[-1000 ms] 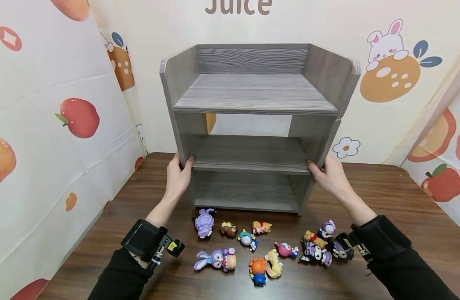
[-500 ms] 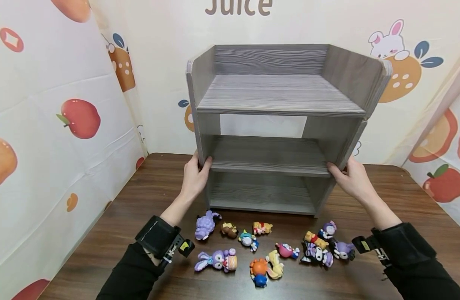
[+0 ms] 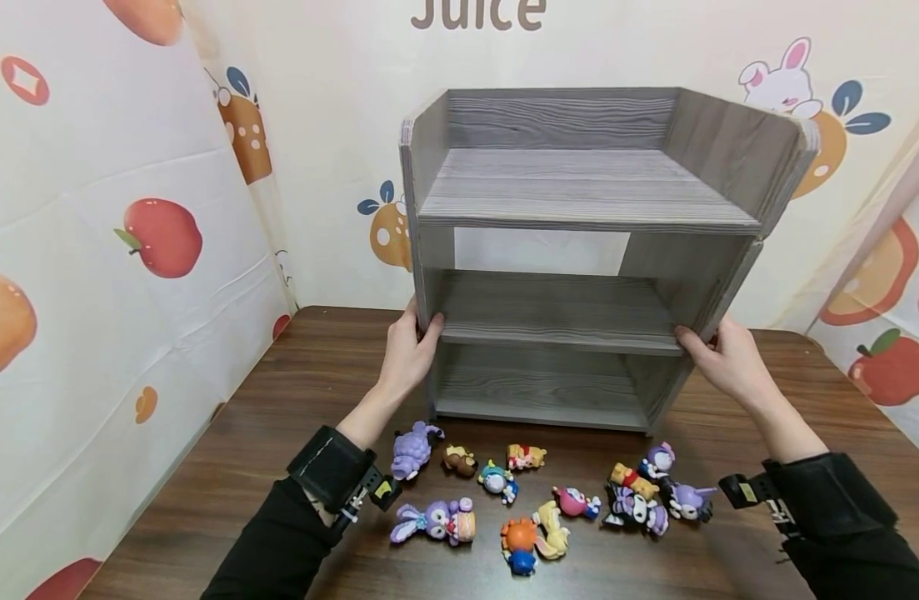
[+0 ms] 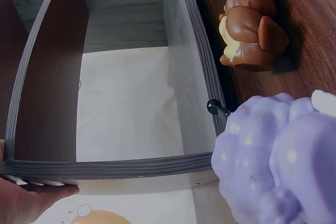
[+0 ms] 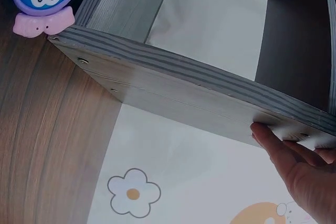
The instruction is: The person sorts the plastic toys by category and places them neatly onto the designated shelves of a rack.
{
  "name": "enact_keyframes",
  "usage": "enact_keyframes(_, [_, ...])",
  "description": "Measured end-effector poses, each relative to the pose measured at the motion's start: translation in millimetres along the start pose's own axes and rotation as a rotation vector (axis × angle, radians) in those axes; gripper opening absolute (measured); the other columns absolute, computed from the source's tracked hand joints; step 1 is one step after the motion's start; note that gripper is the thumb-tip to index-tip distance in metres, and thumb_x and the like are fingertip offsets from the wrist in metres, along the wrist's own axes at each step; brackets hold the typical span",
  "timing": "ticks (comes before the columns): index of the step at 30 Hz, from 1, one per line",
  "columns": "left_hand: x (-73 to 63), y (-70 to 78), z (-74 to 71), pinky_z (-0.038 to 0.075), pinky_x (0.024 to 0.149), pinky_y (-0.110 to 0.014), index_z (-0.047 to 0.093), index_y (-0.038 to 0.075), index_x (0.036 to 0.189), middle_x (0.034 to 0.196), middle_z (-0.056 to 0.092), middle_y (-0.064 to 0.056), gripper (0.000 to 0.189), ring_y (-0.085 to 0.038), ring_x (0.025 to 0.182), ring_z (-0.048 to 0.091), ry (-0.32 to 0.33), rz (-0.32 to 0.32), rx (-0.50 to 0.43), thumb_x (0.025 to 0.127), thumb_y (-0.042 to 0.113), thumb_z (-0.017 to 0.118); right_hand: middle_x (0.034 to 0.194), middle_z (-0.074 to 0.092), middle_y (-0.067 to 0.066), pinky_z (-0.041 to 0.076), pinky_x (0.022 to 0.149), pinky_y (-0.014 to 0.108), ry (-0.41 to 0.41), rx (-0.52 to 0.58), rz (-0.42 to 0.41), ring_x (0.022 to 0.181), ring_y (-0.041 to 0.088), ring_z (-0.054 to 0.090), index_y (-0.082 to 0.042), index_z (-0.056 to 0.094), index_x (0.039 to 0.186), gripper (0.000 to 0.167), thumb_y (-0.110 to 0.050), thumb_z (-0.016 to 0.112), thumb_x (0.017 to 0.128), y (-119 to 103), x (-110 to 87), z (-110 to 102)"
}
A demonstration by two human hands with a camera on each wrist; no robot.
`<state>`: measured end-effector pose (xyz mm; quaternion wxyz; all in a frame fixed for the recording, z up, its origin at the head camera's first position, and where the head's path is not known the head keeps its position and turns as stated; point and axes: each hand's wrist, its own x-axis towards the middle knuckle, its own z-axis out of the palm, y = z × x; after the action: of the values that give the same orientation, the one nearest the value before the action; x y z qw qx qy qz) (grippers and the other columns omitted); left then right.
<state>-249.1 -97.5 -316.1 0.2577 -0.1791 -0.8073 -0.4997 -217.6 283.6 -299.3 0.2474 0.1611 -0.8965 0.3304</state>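
Observation:
A grey wood-grain shelf unit (image 3: 556,346) with three tiers stands upright on the brown table. My left hand (image 3: 409,354) grips its left side panel at the middle shelf, thumb over the front edge. On the opposite side panel, at about the same height, my right hand (image 3: 729,362) holds on, with its thumb at the middle shelf's edge. In the right wrist view the fingers (image 5: 275,148) lie against the panel's outer face. Only part of the left hand (image 4: 23,200) enters the left wrist view.
Several small figurines lie before the shelf: a purple one (image 3: 412,450), a brown one (image 3: 459,460), a long-eared lavender one (image 3: 435,521), an orange-and-blue one (image 3: 518,546). A cluster including a purple-eared figurine (image 3: 690,502) lies at right. A fruit-printed backdrop (image 3: 317,150) stands behind the table (image 3: 272,467).
The shelf unit has moved to the right across the table, with both hands still gripping its sides. The figurines have stayed about where they were.

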Motion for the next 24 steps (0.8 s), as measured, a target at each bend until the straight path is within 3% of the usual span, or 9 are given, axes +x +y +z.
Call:
enact_keyframes(5, [1.5,1.3,-0.4,0.044,0.065,-0.037,0.049,-0.004,0.11,0.082,0.057,-0.015,0.026,-0.023,0.071,0.053,-0.018,0.01,0.004,0.088,0.009,0.047,0.103,0.05,0.034,0.034,0.055,0.006,0.01,-0.009,0.008,0.083,0.043,0.052,0.009,0.039,0.12,0.038,-0.008,0.047,0.087,-0.7,0.3,-0.6])
enact_keyframes(12, [-0.7,6.4,-2.1,0.038,0.051,-0.031,0.049,-0.006,0.104,0.065,0.047,-0.009,0.021,-0.019,0.055,0.044,-0.006,-0.002,0.027,0.087,0.005,0.046,0.108,0.049,0.034,0.035,0.058,0.005,0.019,-0.024,0.029,0.088,0.044,0.053,0.007,0.038,0.123,0.041,-0.008,0.049,0.087,-5.6,0.6,0.8])
enact_keyframes(15, [-0.2,7.7,-2.2,0.036,0.048,-0.03,0.049,-0.006,0.102,0.062,0.045,-0.007,0.019,-0.017,0.051,0.041,-0.01,-0.007,0.038,0.087,0.005,0.046,0.111,0.048,0.034,0.046,0.062,0.02,0.025,-0.031,0.044,0.091,0.048,0.051,0.006,0.036,0.126,0.044,-0.009,0.051,0.087,-9.5,-0.6,-1.7])
enact_keyframes(18, [0.3,8.5,-1.7,0.035,0.048,-0.029,0.049,-0.005,0.1,0.06,0.043,-0.006,0.016,-0.016,0.05,0.04,-0.017,-0.011,0.046,0.088,0.005,0.046,0.114,0.046,0.033,0.047,0.067,0.036,0.017,-0.03,0.067,0.095,0.049,0.049,0.004,0.035,0.129,0.048,-0.011,0.053,0.087,-14.8,-3.1,-6.1])
enact_keyframes(20, [0.3,8.3,-1.4,0.035,0.047,-0.028,0.049,-0.004,0.099,0.061,0.043,-0.005,0.015,-0.016,0.05,0.04,-0.018,-0.013,0.043,0.088,0.005,0.046,0.115,0.046,0.032,0.047,0.07,0.035,0.009,-0.025,0.072,0.096,0.048,0.049,0.004,0.036,0.129,0.048,-0.012,0.054,0.087,-18.6,-5.4,-9.5])
enact_keyframes(23, [-0.3,8.9,-1.3,0.034,0.045,-0.028,0.049,-0.004,0.097,0.059,0.042,-0.005,0.013,-0.015,0.047,0.039,-0.021,-0.016,0.03,0.088,0.005,0.045,0.111,0.05,0.03,0.045,0.065,0.014,0.013,-0.051,0.07,0.093,0.045,0.052,0.003,0.04,0.126,0.046,-0.013,0.056,0.086,-24.4,-10.9,-15.6])
enact_keyframes(24, [-0.5,8.9,-1.1,0.033,0.044,-0.028,0.048,-0.004,0.097,0.059,0.042,-0.005,0.013,-0.014,0.047,0.038,-0.021,-0.017,0.028,0.088,0.005,0.045,0.108,0.052,0.03,0.042,0.062,0.01,0.022,-0.069,0.068,0.089,0.036,0.057,0.002,0.043,0.124,0.044,-0.013,0.057,0.085,-26.5,-13.4,-17.7])
